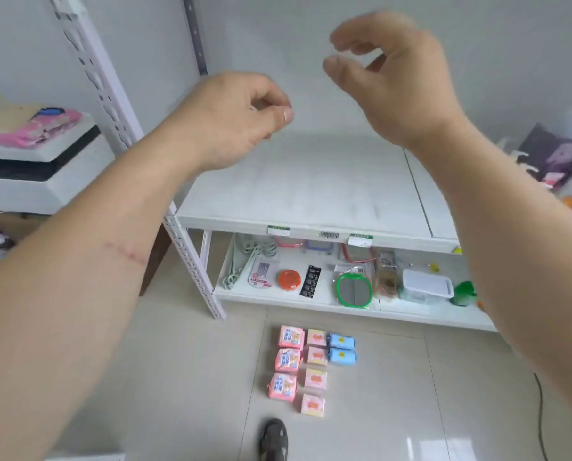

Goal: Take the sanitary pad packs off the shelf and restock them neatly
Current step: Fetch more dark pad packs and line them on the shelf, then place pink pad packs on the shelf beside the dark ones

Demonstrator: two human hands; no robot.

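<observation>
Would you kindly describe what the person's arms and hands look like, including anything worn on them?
Both arms are bare to the frame's edge: no sleeves, gloves, watch or rings show. The left forearm bears a thin reddish scratch line across it. The left hand shows a short, trimmed thumbnail. The right hand is motion-blurred, so finer marks cannot be told.

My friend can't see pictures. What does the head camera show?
Two bare hands, left hand and right hand, hover holding nothing above a white shelf. Nine small pad packs, pink and blue, lie in three rows on the tiled floor below, near a shoe.
</observation>
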